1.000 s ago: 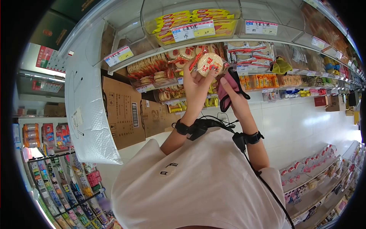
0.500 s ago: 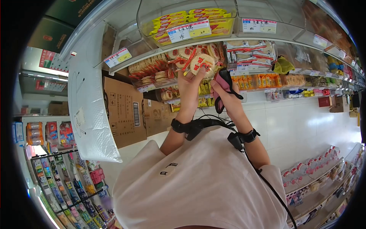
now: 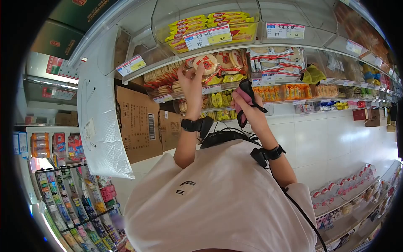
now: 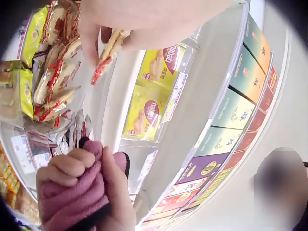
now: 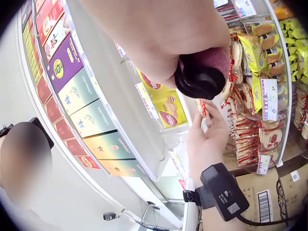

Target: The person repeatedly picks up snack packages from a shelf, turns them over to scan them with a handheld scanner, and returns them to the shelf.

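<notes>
In the head view, my left hand [image 3: 191, 86] pinches a round rice cracker packet [image 3: 205, 64], clear film with red print, at the shelf bin of like packets. Its thumb lies across the front. The left wrist view shows the packet [image 4: 107, 57] edge-on between thumb and fingers. My right hand [image 3: 252, 110] grips a bunched pink cloth item [image 3: 244, 93] with black trim, held in front of the shelf to the right. Its fingers curl round the pink fabric [image 4: 72, 192] in the left wrist view.
Yellow Nabati wafer packs [image 3: 241, 31] fill a clear bin on the shelf above. Silver-and-red packets [image 3: 277, 63] lie to the right, near a yellow-green cloth [image 3: 312, 74]. Cardboard boxes [image 3: 136, 122] and a silvery padded sheet [image 3: 98, 138] stand at the left.
My left hand has moved left with the cracker packet, away from the right hand and toward the bin. The right hand, still gripping the pink cloth item, has shifted slightly left and lower.
</notes>
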{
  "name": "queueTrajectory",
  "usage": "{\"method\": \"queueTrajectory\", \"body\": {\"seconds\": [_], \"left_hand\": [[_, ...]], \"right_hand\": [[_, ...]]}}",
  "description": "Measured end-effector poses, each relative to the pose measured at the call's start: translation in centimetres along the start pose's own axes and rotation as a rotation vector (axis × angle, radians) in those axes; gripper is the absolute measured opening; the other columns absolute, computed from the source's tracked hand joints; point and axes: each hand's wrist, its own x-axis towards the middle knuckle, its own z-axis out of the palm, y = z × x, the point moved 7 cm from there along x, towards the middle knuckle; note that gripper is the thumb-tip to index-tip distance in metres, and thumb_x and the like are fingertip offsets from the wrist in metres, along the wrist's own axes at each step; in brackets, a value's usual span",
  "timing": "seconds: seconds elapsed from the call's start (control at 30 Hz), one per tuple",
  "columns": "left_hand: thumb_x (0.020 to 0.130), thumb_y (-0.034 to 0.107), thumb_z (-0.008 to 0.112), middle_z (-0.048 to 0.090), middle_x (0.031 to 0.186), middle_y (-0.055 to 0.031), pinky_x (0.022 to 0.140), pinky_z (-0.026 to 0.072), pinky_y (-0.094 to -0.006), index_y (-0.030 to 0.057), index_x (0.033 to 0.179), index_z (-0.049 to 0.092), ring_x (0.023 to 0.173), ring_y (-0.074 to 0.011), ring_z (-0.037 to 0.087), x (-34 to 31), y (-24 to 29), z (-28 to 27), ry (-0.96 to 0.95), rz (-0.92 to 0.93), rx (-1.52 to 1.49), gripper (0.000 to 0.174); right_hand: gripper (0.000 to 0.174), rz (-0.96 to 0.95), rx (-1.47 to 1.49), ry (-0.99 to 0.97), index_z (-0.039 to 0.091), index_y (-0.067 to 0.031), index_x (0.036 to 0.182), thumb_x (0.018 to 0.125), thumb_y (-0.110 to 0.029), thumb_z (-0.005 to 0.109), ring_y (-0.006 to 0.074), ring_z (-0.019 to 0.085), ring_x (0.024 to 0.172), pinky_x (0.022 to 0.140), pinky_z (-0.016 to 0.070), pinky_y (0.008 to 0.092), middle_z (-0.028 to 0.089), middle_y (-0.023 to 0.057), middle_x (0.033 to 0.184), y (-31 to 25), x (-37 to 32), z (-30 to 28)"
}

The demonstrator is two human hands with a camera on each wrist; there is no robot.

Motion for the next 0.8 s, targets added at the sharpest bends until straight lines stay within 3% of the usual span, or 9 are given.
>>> {"method": "queueTrajectory", "body": {"seconds": [0.13,0.23,0.33,0.47,0.53,0.57,0.67,0.8], "left_hand": [[0.091,0.028,0.077,0.067,0.099,-0.0143,0.069,0.053,-0.0307,-0.0059,0.136,0.043,0.079,-0.0151,0.063,3.0,-2.1,-0.3,-0.002,0.065,0.121,0.066],[0.092,0.026,0.075,0.067,0.095,-0.0115,0.066,0.0511,-0.032,-0.005,0.125,0.056,0.076,-0.0134,0.061,3.8,-1.9,0.1,0.0,0.223,0.134,0.049],[0.093,0.024,0.074,0.067,0.089,-0.009,0.063,0.0491,-0.0353,-0.0031,0.116,0.063,0.072,-0.0137,0.059,4.4,-1.5,0.6,0.015,0.244,0.242,0.038],[0.092,0.024,0.074,0.065,0.091,-0.0089,0.06,0.047,-0.0364,-0.002,0.115,0.066,0.067,-0.0148,0.056,5.4,-1.5,0.8,0.01,0.306,0.388,0.036],[0.091,0.023,0.075,0.064,0.096,-0.0102,0.059,0.0473,-0.0363,-0.0025,0.116,0.066,0.066,-0.0154,0.056,5.4,-1.1,1.2,0.011,0.36,0.404,0.037],[0.091,0.022,0.076,0.063,0.099,-0.0109,0.059,0.0484,-0.0363,-0.0023,0.117,0.066,0.069,-0.016,0.057,5.3,-1.0,1.3,-0.008,0.371,0.397,0.037],[0.089,0.02,0.077,0.061,0.108,-0.0128,0.062,0.0518,-0.0357,-0.0015,0.118,0.065,0.079,-0.0184,0.062,3.8,0.5,1.7,-0.05,0.431,0.385,0.038],[0.087,0.02,0.079,0.062,0.11,-0.0129,0.069,0.0554,-0.0341,-0.0008,0.114,0.067,0.09,-0.0192,0.065,3.1,0.2,1.5,-0.086,0.522,0.413,0.037]], "right_hand": [[0.028,0.003,0.001,-0.03,0.065,-0.0016,0.102,0.092,-0.026,0.073,0.012,0.065,0.073,0.068,0.0508,0.0263,0.068,0.0059,0.081,0.6,-0.2,0.0],[0.027,0.001,0.021,-0.03,0.065,-0.0015,0.102,0.092,-0.026,0.073,0.0116,0.065,0.073,0.067,0.05,0.0261,0.068,0.0056,0.08,0.3,-0.2,0.0],[0.027,0.008,0.031,-0.017,0.064,-0.0015,0.103,0.093,-0.025,0.073,0.0115,0.064,0.074,0.067,0.0497,0.0259,0.067,0.0054,0.079,0.1,-0.6,0.1],[0.026,0.014,0.067,0.015,0.064,-0.0013,0.104,0.093,-0.024,0.072,0.0114,0.064,0.074,0.068,0.0494,0.0257,0.067,0.0055,0.079,0.5,-0.8,0.2],[0.026,0.042,0.059,-0.009,0.063,-0.0008,0.109,0.093,-0.019,0.072,0.0137,0.066,0.079,0.072,0.0532,0.0283,0.068,0.0065,0.089,1.0,-0.6,-0.2],[0.026,0.057,0.056,-0.02,0.063,-0.0006,0.111,0.092,-0.017,0.072,0.0148,0.067,0.081,0.075,0.0551,0.0296,0.068,0.007,0.094,1.1,-0.5,-0.3],[0.026,0.007,0.05,0.006,0.064,-0.0008,0.105,0.093,-0.023,0.071,0.0119,0.064,0.074,0.069,0.0498,0.026,0.067,0.0058,0.079,0.6,-0.7,-0.2],[0.027,0.017,0.044,0.015,0.064,-0.0002,0.105,0.093,-0.023,0.071,0.0124,0.064,0.074,0.07,0.0502,0.0264,0.067,0.0055,0.079,0.6,-0.8,0.1]]}}
